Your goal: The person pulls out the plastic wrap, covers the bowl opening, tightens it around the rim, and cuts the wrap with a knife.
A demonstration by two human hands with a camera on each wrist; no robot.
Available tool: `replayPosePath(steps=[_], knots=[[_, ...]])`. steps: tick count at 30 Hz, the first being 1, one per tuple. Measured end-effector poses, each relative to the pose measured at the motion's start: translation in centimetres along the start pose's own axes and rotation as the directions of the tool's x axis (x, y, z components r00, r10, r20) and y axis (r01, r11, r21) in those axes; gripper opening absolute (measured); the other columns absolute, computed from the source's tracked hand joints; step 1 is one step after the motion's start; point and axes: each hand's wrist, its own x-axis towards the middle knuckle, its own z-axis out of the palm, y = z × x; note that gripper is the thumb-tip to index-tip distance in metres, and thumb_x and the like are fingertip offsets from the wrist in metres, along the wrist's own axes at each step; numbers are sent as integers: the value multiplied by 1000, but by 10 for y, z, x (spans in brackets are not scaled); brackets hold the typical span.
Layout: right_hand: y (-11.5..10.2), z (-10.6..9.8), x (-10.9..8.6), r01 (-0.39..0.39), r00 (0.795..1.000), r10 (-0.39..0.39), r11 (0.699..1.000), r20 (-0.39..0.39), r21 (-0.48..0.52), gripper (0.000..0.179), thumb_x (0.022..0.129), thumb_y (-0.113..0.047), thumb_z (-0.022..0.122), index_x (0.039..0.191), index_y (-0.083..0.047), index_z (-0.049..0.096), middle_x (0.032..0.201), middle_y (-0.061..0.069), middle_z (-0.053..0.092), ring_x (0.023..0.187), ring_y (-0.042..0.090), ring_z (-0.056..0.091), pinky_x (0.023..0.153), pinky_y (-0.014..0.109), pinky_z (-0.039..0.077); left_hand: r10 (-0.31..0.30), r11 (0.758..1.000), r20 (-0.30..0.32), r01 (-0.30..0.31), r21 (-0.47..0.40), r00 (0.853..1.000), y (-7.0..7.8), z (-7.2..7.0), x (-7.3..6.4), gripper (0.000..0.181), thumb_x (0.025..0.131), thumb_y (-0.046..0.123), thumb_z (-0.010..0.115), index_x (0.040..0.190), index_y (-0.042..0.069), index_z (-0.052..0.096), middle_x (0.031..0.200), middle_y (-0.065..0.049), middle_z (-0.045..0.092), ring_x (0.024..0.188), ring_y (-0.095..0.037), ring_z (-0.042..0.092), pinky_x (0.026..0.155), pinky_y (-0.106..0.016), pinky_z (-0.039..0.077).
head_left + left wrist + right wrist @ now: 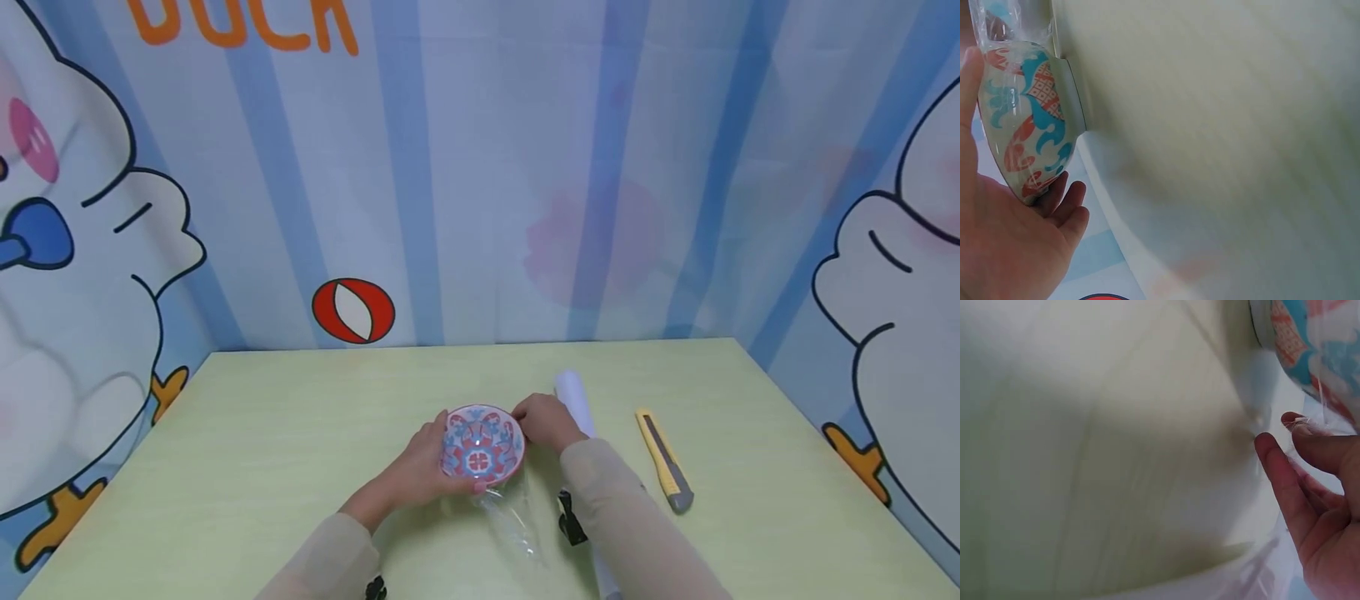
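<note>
A patterned bowl (480, 446) in red, blue and white stands tilted toward me in the head view. My left hand (422, 463) grips it by the left side, thumb at the near rim and fingers round the far side. In the left wrist view the bowl's outer wall (1032, 115) shows through a clear wrapping. Clear plastic film (513, 521) hangs off the bowl's near side. At the bowl's right edge, my right hand (547, 421) pinches a bit of the film between thumb and a finger; in the right wrist view, its index finger (1282, 481) sticks out apart.
A white roll (574, 396) lies lengthwise right of the bowl, partly under the right forearm. Farther right is a yellow and grey box cutter (665, 460). A black strap or clip (572, 521) shows by the right sleeve. Printed curtains stand behind the pale table (300, 417).
</note>
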Motion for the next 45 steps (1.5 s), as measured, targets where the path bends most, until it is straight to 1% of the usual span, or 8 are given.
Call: replayPosePath(steps=[7, 11, 21, 25, 30, 35, 39, 45], knots=[[9, 10, 5, -90, 993, 79, 986, 83, 138, 20, 84, -5, 57, 92, -12, 75, 77, 3, 69, 63, 14, 54, 58, 24, 44, -11, 1000, -9, 11, 12, 1000, -1, -1, 1, 121, 60, 56, 77, 148, 7, 10, 149, -12, 25, 132, -29, 30, 103, -52, 36], [36, 28, 17, 9, 997, -25, 973, 70, 230, 25, 83, -8, 53, 91, -15, 75, 71, -1, 66, 62, 12, 54, 59, 23, 44, -19, 1000, 1, 19, 2, 1000, -1, -1, 2, 121, 60, 56, 78, 148, 8, 9, 149, -11, 24, 133, -28, 29, 104, -52, 35], [-12, -6, -37, -232, 972, 154, 767, 180, 598, 31, 77, 12, 41, 98, 15, 63, 67, 6, 56, 56, 7, 49, 54, 17, 45, -7, 999, 5, 7, 34, 1000, 6, -2, 2, 120, 61, 55, 78, 147, 5, 10, 148, -14, 26, 132, -29, 30, 104, -51, 36], [-19, -10, -47, -299, 952, 183, 722, 244, 624, 32, 75, 15, 38, 95, 15, 62, 63, 3, 55, 55, 9, 50, 55, 20, 48, -9, 999, -6, 10, 53, 1000, 7, -2, 3, 120, 61, 56, 77, 147, 4, 11, 147, -14, 28, 131, -29, 32, 103, -50, 37], [12, 26, -31, -279, 957, 140, 692, 256, 666, 24, 76, 11, 41, 83, 8, 64, 61, 9, 62, 55, 14, 59, 58, 31, 55, -29, 998, -12, 30, 47, 1000, 7, 0, 2, 119, 61, 52, 79, 147, 5, 12, 146, -13, 29, 129, -29, 33, 101, -50, 39], [28, 36, -27, -239, 959, 89, 766, 269, 596, 24, 76, 8, 44, 85, 5, 66, 68, 13, 68, 59, 19, 64, 57, 31, 55, -30, 999, -3, 31, 43, 1000, 7, 1, 3, 119, 61, 53, 79, 147, 5, 11, 146, -14, 28, 128, -29, 33, 100, -50, 40], [-10, -5, -59, -294, 946, 195, 853, 260, 431, 32, 81, 6, 48, 111, 15, 54, 80, 17, 68, 67, 21, 67, 63, 31, 56, -45, 998, -3, 45, 45, 999, 8, 1, 2, 119, 61, 52, 79, 146, 4, 12, 146, -15, 28, 129, -30, 33, 99, -51, 41], [-29, -36, -95, -171, 970, 142, 975, 195, 140, 33, 91, -9, 47, 121, 6, 48, 72, 6, 64, 60, 14, 61, 60, 27, 49, -35, 999, -13, 36, 40, 999, 10, 0, 3, 118, 61, 52, 79, 146, 3, 13, 145, -15, 29, 128, -30, 34, 99, -51, 41]])
